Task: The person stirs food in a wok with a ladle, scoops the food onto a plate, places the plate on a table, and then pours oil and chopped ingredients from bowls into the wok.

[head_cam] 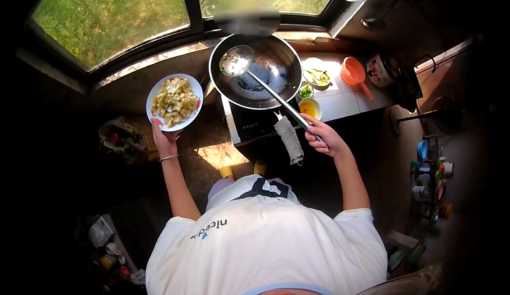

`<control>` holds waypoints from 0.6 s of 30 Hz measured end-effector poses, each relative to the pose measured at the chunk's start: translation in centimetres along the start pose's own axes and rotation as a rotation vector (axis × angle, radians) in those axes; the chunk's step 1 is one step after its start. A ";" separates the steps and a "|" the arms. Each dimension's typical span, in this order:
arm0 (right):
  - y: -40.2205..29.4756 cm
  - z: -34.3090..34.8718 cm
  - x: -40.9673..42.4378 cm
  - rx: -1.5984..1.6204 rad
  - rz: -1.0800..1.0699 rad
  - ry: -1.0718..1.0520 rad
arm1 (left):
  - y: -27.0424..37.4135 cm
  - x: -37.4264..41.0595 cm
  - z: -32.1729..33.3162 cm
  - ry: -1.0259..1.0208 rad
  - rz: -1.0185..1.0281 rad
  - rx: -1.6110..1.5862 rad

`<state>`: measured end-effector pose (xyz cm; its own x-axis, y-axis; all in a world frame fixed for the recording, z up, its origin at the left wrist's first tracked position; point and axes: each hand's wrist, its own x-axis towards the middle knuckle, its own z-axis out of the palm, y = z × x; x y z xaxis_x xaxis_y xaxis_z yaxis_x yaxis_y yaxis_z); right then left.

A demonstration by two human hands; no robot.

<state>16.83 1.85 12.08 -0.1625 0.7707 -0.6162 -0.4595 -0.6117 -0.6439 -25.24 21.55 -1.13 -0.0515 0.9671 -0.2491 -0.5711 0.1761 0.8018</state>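
My left hand (164, 138) holds up a white floral plate (195, 113) by its near rim, left of the cooktop. Pale, sliced cooked food (175, 101) is heaped on it. In my right hand (324, 135) is the metal handle of a long ladle (275, 93). The ladle's round bowl, with bits of food and green in it, hangs over the left part of a large wok (293, 83). Some bubbly liquid (263, 83) lies in the wok's bottom. The wok's cloth-wrapped handle (290, 141) points towards me.
Right of the wok, on white tiles (334, 107), stand a bowl of yellow liquid (310, 108), a small dish of chopped greens (305, 91), a plate of green slices (318, 75) and an orange dipper (352, 71). Beneath the wok is a black cooktop (251, 125). Windows (115, 16) rise behind.
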 end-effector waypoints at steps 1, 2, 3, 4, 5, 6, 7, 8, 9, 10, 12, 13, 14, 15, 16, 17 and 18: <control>-0.2 0.3 0.0 -0.074 -0.032 0.075 | 0.0 0.0 0.0 0.003 0.002 0.003; -0.5 0.6 0.1 -0.148 -0.065 0.149 | 0.0 -0.1 -0.1 0.007 0.006 0.001; -0.8 0.8 0.1 -0.220 -0.102 0.228 | 0.0 -0.1 0.0 0.004 0.007 0.000; -1.0 0.5 0.6 -0.291 -0.126 0.257 | 0.0 -0.2 0.0 0.001 0.009 -0.002; -1.1 0.2 1.2 -0.367 -0.132 0.296 | 0.0 -0.2 -0.1 0.004 0.009 -0.004; -1.1 -0.2 1.9 -0.445 -0.140 0.335 | 0.0 -0.2 -0.1 0.007 0.010 -0.007; -1.0 -0.6 2.5 -0.522 -0.147 0.376 | 0.0 -0.2 -0.1 0.009 0.009 -0.011; -0.9 -1.1 3.0 -0.649 -0.139 0.405 | -0.1 -0.2 -0.1 0.002 0.006 -0.010; -0.7 -0.9 3.1 -0.761 -0.135 0.411 | 0.0 -0.2 -0.3 0.002 0.005 -0.009; -0.5 -0.7 3.2 -0.874 -0.131 0.418 | 0.1 -0.2 -0.3 0.001 0.004 -0.007; -0.4 0.3 2.9 -1.009 -0.125 0.388 | 0.1 -0.4 -0.3 0.005 0.016 -0.010; -0.4 0.5 2.7 -0.965 -0.103 0.338 | 0.2 -0.5 -0.3 0.008 0.020 -0.010; -0.4 0.7 2.6 -0.920 -0.081 0.288 | 0.2 -0.6 -0.4 0.019 0.018 -0.007; -0.3 1.0 2.3 -0.874 -0.061 0.241 | 0.3 -0.7 -0.5 0.027 0.015 -0.005; -0.5 1.2 1.8 -0.751 -0.009 0.194 | 0.4 -0.8 -0.6 0.036 0.013 -0.002; -0.6 1.0 1.5 -0.583 0.027 0.148 | 0.4 -0.9 -0.8 0.040 0.009 0.001; -1.5 0.1 1.0 -0.420 0.062 0.105 | 0.1 -0.8 -0.3 0.042 0.006 -0.002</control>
<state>17.21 3.56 12.46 -0.0790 0.7214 -0.6880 -0.0535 -0.6923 -0.7197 -25.54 20.76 -1.02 -0.0894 0.9594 -0.2676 -0.5722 0.1704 0.8022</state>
